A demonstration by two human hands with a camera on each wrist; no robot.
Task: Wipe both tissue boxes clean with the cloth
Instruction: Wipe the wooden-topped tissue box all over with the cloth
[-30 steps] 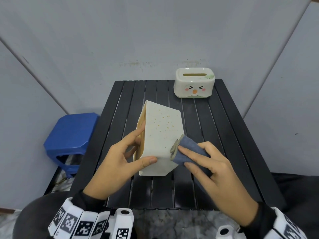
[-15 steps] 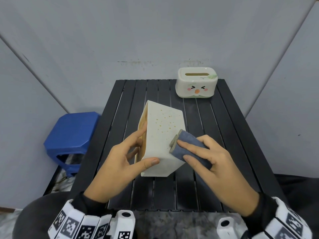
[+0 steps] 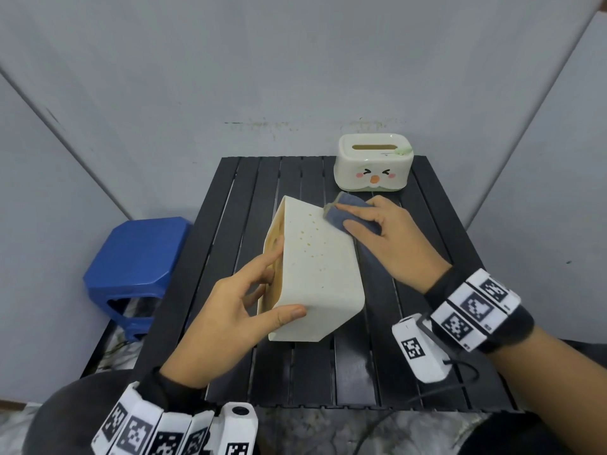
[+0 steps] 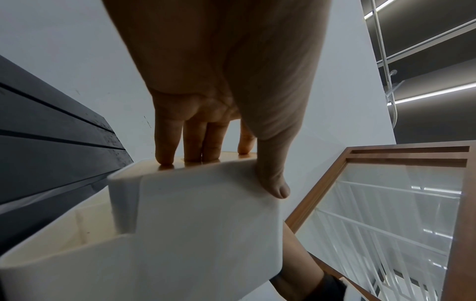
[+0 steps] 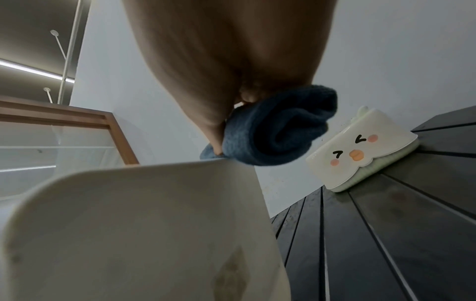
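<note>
A cream tissue box point(image 3: 315, 274) with small yellow specks stands tipped on its side on the black slatted table point(image 3: 427, 366). My left hand point(image 3: 262, 290) grips its near end, thumb on the speckled face and fingers on the tan top point(image 4: 206, 160). My right hand point(image 3: 371, 224) holds a folded blue cloth point(image 3: 351, 215) against the box's far upper edge; the right wrist view has the cloth point(image 5: 270, 130) bunched under my palm above the box point(image 5: 144, 224). A second white tissue box with a cartoon face point(image 3: 372, 167) stands upright at the table's far right.
A blue plastic stool point(image 3: 138, 257) stands left of the table. Grey walls close in behind and at both sides. My dark sleeves and wrist cameras hang over the table's near edge.
My right hand has slid the cloth along the speckled face, from the box's near right corner up to its far edge. The left hand keeps the same hold.
</note>
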